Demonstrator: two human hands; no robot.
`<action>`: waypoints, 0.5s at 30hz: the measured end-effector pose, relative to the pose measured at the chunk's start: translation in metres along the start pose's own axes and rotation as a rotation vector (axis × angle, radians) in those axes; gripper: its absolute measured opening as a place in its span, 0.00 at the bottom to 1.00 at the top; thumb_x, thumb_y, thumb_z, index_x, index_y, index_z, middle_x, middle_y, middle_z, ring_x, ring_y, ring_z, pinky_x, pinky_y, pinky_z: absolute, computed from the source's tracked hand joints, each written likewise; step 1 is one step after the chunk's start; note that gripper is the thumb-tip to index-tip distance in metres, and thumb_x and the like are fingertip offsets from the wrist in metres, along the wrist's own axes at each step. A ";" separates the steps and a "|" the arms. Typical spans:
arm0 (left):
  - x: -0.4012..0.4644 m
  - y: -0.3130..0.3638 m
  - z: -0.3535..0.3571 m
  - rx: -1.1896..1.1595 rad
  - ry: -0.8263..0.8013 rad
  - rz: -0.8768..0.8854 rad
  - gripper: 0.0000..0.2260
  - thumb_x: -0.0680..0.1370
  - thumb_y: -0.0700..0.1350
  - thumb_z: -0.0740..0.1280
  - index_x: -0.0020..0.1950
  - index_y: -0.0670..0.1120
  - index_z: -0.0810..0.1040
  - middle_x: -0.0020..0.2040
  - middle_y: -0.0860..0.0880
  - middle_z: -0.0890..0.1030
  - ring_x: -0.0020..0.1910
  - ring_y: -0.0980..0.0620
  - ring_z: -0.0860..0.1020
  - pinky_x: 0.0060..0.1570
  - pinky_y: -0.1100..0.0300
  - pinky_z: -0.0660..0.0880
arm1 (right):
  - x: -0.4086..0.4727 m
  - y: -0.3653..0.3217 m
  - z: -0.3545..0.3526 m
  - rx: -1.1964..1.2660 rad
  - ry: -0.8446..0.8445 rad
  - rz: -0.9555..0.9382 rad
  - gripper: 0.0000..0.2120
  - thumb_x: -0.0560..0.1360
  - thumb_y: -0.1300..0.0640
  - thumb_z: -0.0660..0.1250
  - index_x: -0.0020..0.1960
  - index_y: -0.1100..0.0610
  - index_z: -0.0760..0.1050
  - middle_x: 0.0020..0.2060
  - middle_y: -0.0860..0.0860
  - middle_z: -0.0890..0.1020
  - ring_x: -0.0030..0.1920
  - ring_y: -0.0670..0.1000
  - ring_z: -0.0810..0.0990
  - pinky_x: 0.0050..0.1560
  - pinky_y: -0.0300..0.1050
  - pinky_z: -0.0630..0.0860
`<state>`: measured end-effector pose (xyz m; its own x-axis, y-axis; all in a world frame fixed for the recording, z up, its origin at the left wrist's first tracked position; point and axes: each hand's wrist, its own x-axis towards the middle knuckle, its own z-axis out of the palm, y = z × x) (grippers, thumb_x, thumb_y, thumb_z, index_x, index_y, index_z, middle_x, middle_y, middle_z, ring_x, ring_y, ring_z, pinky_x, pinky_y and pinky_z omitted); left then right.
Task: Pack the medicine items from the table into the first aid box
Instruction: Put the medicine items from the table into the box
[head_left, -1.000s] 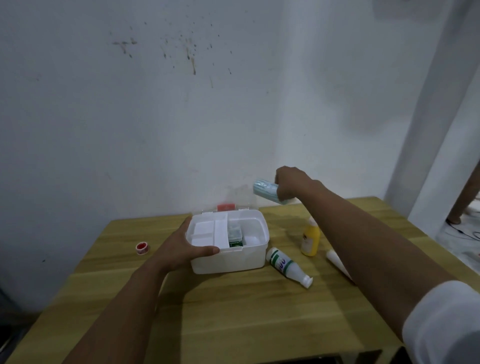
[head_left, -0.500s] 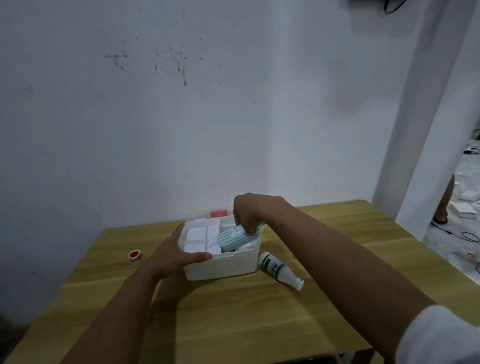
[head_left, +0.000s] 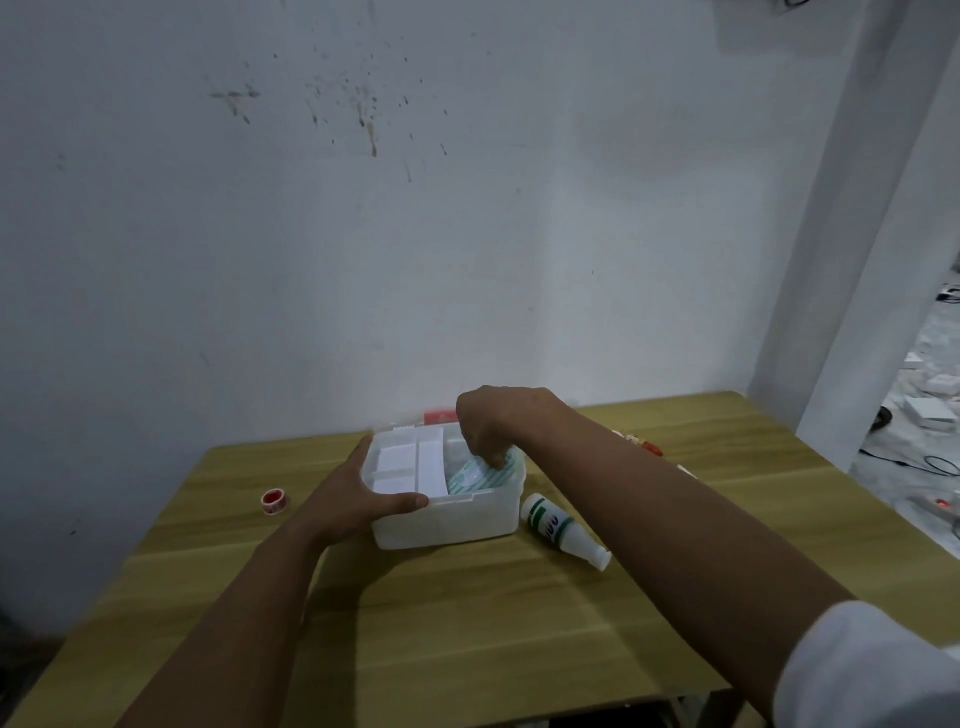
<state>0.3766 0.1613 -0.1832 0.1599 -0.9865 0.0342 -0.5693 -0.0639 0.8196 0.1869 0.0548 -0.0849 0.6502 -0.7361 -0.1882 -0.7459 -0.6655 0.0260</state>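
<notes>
The white first aid box (head_left: 457, 525) stands open at the middle of the wooden table (head_left: 467, 623), with a divided white tray in its left half. My left hand (head_left: 358, 499) grips the box's front left corner, thumb along the rim. My right hand (head_left: 488, 421) reaches down into the right compartment, fingers curled on a teal-striped packet (head_left: 478, 475) that lies tilted inside. A white bottle with a green label (head_left: 556, 525) lies on its side just right of the box. A small red tape roll (head_left: 274, 501) sits left of the box.
A red part (head_left: 439, 417) shows behind the box's back edge. Small red and white items (head_left: 636, 441) lie beyond my right forearm, partly hidden. The table stands against a white wall; a pillar and a cluttered floor are at the right.
My right hand carried the teal packet from the air right of the box down into its right compartment. The left hand stayed on the box. The camera view shifted.
</notes>
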 end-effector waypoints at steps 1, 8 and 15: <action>0.000 -0.001 0.000 0.003 0.001 0.001 0.53 0.50 0.76 0.75 0.71 0.63 0.61 0.63 0.58 0.73 0.61 0.55 0.73 0.47 0.63 0.76 | 0.002 -0.001 0.004 0.056 -0.015 -0.011 0.20 0.67 0.64 0.81 0.57 0.60 0.80 0.52 0.55 0.83 0.49 0.55 0.82 0.55 0.51 0.82; 0.003 -0.009 -0.001 0.002 0.007 0.006 0.50 0.57 0.69 0.78 0.74 0.61 0.62 0.67 0.57 0.73 0.64 0.52 0.73 0.49 0.61 0.77 | 0.018 0.003 0.043 0.384 -0.069 0.006 0.09 0.72 0.63 0.77 0.52 0.61 0.84 0.46 0.56 0.86 0.45 0.55 0.87 0.48 0.50 0.86; 0.004 -0.009 0.000 -0.011 0.009 0.021 0.50 0.55 0.70 0.78 0.73 0.61 0.62 0.66 0.57 0.73 0.64 0.52 0.73 0.48 0.62 0.76 | 0.020 -0.002 0.055 0.442 0.049 0.020 0.05 0.70 0.64 0.76 0.46 0.61 0.86 0.43 0.56 0.88 0.45 0.55 0.87 0.49 0.54 0.86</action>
<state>0.3823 0.1583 -0.1908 0.1557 -0.9862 0.0563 -0.5634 -0.0418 0.8251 0.1935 0.0478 -0.1429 0.6332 -0.7603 -0.1448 -0.7414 -0.5421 -0.3956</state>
